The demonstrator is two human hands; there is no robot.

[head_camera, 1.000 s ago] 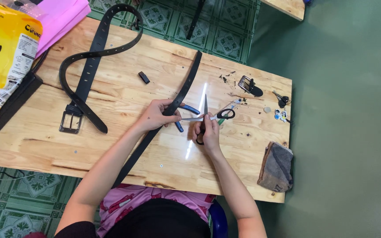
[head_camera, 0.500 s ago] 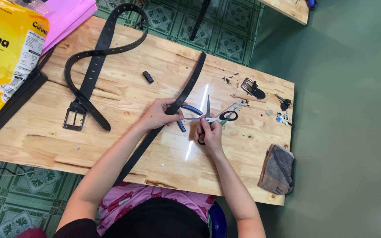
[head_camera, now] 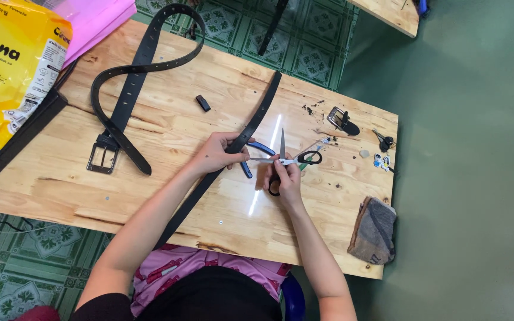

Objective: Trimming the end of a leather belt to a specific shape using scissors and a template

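Diagonally across the pale wooden tabletop [head_camera: 168, 196] runs a long black belt strap [head_camera: 251, 131], its long axis going from the near edge by the person's lap up to the far edge. At mid-length the left hand [head_camera: 218, 153] pinches this strap. Just right of the strap, the right hand [head_camera: 284, 178] grips open black-handled scissors [head_camera: 290, 157], one blade pointing away from the person, the other toward the strap. Left of the strap lies a buckled belt [head_camera: 120, 119]. Beyond its far end, green patterned floor tiles [head_camera: 304, 41] show.
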